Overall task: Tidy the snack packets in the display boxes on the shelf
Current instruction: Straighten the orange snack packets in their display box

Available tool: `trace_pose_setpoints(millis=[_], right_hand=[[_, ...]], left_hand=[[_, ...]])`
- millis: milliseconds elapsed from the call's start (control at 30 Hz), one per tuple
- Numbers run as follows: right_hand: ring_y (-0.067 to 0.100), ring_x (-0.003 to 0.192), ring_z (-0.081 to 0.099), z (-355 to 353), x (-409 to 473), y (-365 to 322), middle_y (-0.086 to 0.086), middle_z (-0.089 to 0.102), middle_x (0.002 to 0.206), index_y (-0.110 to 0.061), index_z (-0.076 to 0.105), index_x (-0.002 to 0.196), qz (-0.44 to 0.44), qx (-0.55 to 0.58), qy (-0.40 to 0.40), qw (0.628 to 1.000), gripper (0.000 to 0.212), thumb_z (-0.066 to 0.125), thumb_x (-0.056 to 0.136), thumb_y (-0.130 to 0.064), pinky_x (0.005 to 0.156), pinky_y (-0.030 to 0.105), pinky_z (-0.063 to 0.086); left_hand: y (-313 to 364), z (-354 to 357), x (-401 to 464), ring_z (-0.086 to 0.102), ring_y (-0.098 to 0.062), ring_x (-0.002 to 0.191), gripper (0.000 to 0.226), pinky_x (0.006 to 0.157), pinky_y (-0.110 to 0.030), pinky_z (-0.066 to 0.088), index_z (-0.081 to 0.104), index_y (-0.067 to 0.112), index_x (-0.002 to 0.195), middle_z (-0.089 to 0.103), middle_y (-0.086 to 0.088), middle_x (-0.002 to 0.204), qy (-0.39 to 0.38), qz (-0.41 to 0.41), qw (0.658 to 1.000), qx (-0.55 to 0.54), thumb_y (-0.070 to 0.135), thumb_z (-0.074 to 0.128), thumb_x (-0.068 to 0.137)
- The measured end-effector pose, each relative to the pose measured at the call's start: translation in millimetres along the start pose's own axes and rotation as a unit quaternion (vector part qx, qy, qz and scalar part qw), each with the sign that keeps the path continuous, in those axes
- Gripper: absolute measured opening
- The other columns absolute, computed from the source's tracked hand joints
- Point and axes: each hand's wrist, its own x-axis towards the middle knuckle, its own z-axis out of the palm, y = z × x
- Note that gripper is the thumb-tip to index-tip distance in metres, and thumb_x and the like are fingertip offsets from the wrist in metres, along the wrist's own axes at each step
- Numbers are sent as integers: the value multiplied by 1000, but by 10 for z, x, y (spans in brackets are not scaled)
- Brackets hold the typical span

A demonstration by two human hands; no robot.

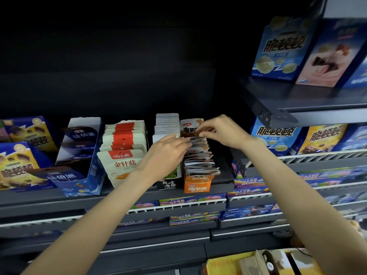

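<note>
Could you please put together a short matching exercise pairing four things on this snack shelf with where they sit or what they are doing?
Things:
1. orange display box
2. black display box
3. left hand
4. right hand

Descriptions:
A. pinches the upright packet at the back of the orange row
B. stands just left of the orange box
C. holds the fanned row of small packets
D. fingers rest on the packet tops midway along the row

Pairs: 1-C, 2-B, 3-D, 4-A
</note>
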Motion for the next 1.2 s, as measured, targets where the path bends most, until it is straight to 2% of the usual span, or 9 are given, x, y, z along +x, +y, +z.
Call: trace_pose_setpoints(millis=[133, 433, 500, 600, 700, 833, 967, 1033, 1200], right_hand=[[11, 102, 63, -38, 31, -13, -2, 72, 107, -17, 71, 111, 7, -34, -9, 999, 23, 60, 94, -28, 97, 28, 44], [17, 87, 64, -64, 147, -15, 6, 70, 109, -14, 67, 116, 21, -70, -53, 996, 24, 51, 99, -20, 88, 27, 48], [24, 94, 65, -24, 181, -57, 10, 69, 106, -12, 66, 113, -7, -139, -50, 989, 24, 49, 97, -17, 85, 37, 50], [27, 103, 62, -20, 199, -133, 8, 67, 111, -18, 63, 120, -11, -189, -54, 980, 26, 53, 96, -24, 80, 33, 46], [26, 109, 57, -18, 184, -149, 4, 66, 114, -21, 63, 119, 0, -170, -79, 982, 25, 52, 98, -29, 81, 32, 38], [38, 89, 64, 34, 165, -135, 18, 66, 98, -9, 51, 119, 51, -253, 40, 965, 26, 40, 101, -25, 73, 40, 46], [42, 52, 61, -24, 217, -177, 23, 63, 70, 5, 57, 99, 57, -222, 199, 953, 14, 56, 90, -6, 45, 38, 47], [40, 54, 60, -40, 259, -219, 21, 61, 71, 4, 54, 104, 57, -190, 198, 960, 15, 55, 89, 0, 44, 35, 43], [30, 63, 58, 14, 346, -298, 9, 56, 75, -4, 43, 110, 113, -31, 170, 979, 15, 43, 100, -15, 50, 36, 44]], left_hand=[[11, -10, -16, 69, -21, 97, 37, 95, -39, 48, 72, 5, 107, 71, -9, 108, -8, 12, 1000, 8, -3, 76, 71], [47, -46, 10, 67, -29, 97, 40, 91, -40, 51, 68, 3, 111, 70, -11, 108, -38, -23, 998, -41, -10, 68, 74], [54, -42, 8, 65, -30, 102, 39, 93, -40, 49, 67, 3, 113, 67, -12, 115, -45, -32, 997, -47, -9, 66, 77], [46, -16, -3, 57, -30, 114, 41, 98, -41, 47, 60, 3, 123, 60, -13, 126, -59, -57, 995, -59, -6, 59, 83], [55, -3, -12, 54, -26, 110, 44, 93, -39, 47, 56, 3, 126, 65, -12, 115, -60, -58, 995, -46, -4, 59, 82], [33, 0, -12, 55, -26, 114, 45, 98, -38, 43, 56, 6, 128, 65, -11, 116, -63, -62, 995, -43, -1, 58, 84], [17, 4, 2, 55, -24, 118, 46, 105, -36, 36, 53, 8, 132, 62, -10, 125, -81, -63, 993, -56, 1, 54, 87], [11, 1, 2, 55, -24, 118, 46, 105, -36, 36, 52, 8, 133, 62, -10, 126, -86, -70, 992, -58, 1, 53, 88], [6, -1, -4, 54, -25, 121, 47, 106, -35, 35, 51, 8, 135, 59, -9, 130, -100, -72, 991, -57, 2, 53, 88]])
